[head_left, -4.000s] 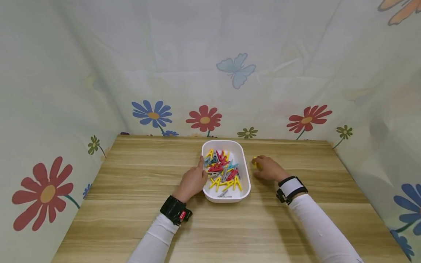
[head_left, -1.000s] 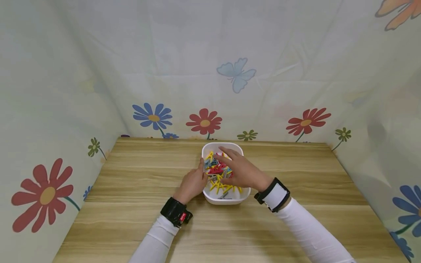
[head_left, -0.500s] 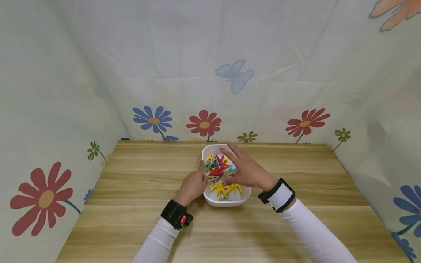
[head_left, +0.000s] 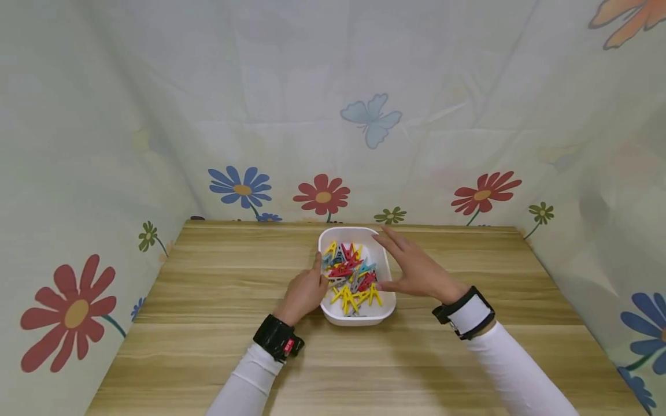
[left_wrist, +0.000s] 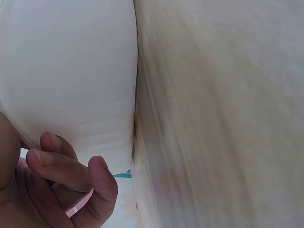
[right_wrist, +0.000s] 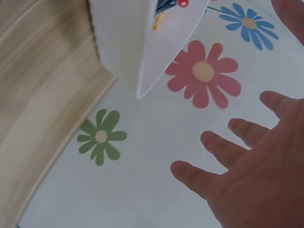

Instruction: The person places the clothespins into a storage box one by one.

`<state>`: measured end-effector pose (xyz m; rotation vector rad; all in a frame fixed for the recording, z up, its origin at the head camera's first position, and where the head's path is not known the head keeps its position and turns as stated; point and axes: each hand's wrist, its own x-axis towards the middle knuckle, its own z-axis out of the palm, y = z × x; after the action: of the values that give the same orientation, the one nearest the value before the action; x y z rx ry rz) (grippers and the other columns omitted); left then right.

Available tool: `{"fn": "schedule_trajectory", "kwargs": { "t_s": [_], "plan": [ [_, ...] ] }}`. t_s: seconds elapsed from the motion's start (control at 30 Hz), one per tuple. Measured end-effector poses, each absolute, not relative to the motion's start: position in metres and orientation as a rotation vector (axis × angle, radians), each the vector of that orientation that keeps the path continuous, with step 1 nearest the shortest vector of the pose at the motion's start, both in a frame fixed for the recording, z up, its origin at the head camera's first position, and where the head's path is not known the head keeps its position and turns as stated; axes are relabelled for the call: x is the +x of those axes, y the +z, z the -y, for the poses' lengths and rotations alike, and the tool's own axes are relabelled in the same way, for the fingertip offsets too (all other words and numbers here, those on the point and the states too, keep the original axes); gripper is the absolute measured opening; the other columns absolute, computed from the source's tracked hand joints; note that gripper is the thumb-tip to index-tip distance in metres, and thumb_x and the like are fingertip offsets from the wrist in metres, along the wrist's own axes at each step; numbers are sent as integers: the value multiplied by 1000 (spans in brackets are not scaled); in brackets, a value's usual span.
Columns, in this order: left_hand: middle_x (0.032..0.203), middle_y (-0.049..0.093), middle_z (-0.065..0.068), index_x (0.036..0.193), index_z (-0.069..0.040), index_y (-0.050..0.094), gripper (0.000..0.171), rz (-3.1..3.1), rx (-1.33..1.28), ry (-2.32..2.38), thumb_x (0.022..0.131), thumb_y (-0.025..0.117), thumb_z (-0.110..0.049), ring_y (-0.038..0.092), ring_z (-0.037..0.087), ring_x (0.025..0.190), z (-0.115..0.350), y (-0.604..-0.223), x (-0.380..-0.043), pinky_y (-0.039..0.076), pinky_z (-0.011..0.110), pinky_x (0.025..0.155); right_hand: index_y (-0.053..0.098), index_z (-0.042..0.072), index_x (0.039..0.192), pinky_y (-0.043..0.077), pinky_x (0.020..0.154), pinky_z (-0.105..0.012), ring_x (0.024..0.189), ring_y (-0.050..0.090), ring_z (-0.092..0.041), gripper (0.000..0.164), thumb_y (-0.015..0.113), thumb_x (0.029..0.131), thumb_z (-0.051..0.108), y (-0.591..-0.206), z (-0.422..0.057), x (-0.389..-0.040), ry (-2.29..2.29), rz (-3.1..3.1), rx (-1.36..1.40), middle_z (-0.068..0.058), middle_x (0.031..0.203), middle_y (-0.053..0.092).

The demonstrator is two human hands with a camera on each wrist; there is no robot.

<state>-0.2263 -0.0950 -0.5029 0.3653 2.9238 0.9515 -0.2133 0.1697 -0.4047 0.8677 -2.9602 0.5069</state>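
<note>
A white plastic box [head_left: 381, 312] stands on the table with several clothespins [head_left: 340, 270] in yellow, red, grey and blue heaped in it. My left hand [head_left: 304, 293] holds the box's left rim, thumb over the edge and fingers along the outer wall. The left wrist view has those fingers [left_wrist: 61, 171] bent beside the white wall. My right hand [head_left: 418, 270] is over the box's right rim, fingers spread and thumb apart, holding nothing. In the right wrist view its straight fingers [right_wrist: 223, 147] point toward the box's corner.
The wood-grain table [head_left: 229, 266] runs back to a pale curtain [head_left: 291, 86] printed with flowers and a butterfly. The same cloth hangs along both sides.
Four seconds ago my right hand held a yellow clothespin right of the box. It moved over the box and let go, then drew back rightward, fingers spread. My left hand stayed put.
</note>
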Motion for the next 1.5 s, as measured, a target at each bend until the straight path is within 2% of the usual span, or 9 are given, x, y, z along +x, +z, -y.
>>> {"fn": "schedule_trajectory", "kwargs": {
  "t_s": [0.3,0.4,0.6,0.83,1.03,1.17,1.5],
  "plan": [
    [59,47,2,156,0,19,67,-2919,356,944,99,48,-20,47,17,50,93,-503,-228,38,31,47,27,11,155,38,104,-64,140,33,-49,99,82,77,39,-414,-205,-214,529,2973,781,-21,161,19],
    [60,48,3,156,0,19,67,-2914,344,946,99,48,-20,47,17,50,93,-503,-229,38,31,48,26,11,155,36,104,-67,140,32,-51,98,80,79,41,-420,-214,-214,547,3018,738,-24,160,20],
    [61,48,3,156,0,19,67,-2897,329,957,99,49,-20,48,17,50,93,-503,-229,38,31,47,24,12,157,33,108,-63,143,29,-48,101,80,78,43,-441,-219,-210,600,3167,669,-21,161,20],
    [61,47,3,156,0,19,67,-2896,324,951,99,49,-21,47,17,50,94,-504,-229,38,31,47,34,9,152,38,108,-57,138,41,-43,101,80,75,53,-471,-210,-206,528,3181,757,-21,155,35],
    [61,47,3,156,-1,19,67,-2890,329,962,99,48,-22,48,17,51,93,-505,-230,39,31,48,36,3,151,40,108,-54,133,48,-40,98,82,75,45,-483,-200,-201,605,3142,812,-20,148,45],
    [61,46,2,156,-2,19,67,-2887,330,964,99,48,-22,47,17,51,93,-505,-230,38,30,48,41,4,149,42,107,-51,131,51,-37,91,82,76,40,-489,-199,-200,614,3141,824,-18,145,50],
    [60,45,1,156,-1,19,67,-2896,331,958,100,48,-22,47,16,48,93,-503,-229,37,30,46,63,2,127,49,97,-50,114,59,-35,58,81,77,25,-492,-196,-197,457,3042,852,-16,126,61]
  ]
}}
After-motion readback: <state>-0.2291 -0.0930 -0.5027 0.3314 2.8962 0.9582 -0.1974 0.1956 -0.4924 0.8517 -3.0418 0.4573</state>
